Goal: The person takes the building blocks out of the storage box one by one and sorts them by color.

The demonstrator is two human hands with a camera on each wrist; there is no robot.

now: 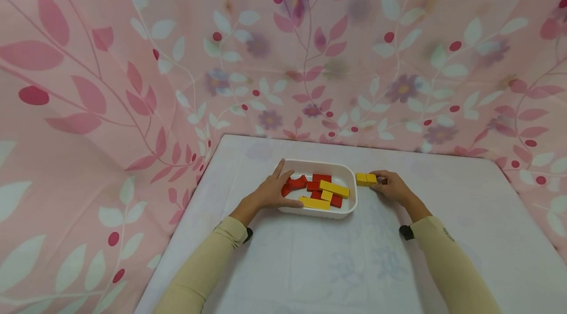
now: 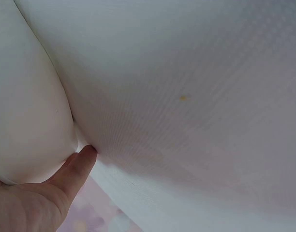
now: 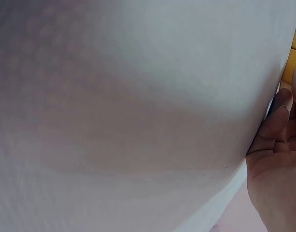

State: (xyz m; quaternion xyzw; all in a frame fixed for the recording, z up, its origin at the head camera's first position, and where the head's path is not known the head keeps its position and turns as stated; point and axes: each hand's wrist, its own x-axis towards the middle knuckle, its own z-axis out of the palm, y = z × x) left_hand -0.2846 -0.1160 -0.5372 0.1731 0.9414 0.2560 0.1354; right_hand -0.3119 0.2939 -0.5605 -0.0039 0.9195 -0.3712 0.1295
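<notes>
A white tub (image 1: 354,208) with rounded corners holds several red and yellow blocks. My left hand (image 1: 268,193) spreads its fingers across the tub's left end, thumb reaching over the front rim. From the left wrist, straight fingers (image 2: 80,166) of that hand lie against the tub's outer wall. Just right of the tub, my right hand (image 1: 393,189) has its thumb and fingertips at the end of two yellow cubes (image 1: 361,179) that sit side by side. The right wrist view shows the thumb over one yellow cube (image 3: 294,65), with other fingers curled beneath.
Inside the tub, a red curved block (image 1: 298,182) lies on the left and long yellow blocks (image 1: 334,189) on the right among red ones. A white cloth (image 1: 310,265) covers the table. Pink floral fabric (image 1: 266,58) hangs behind and to the left.
</notes>
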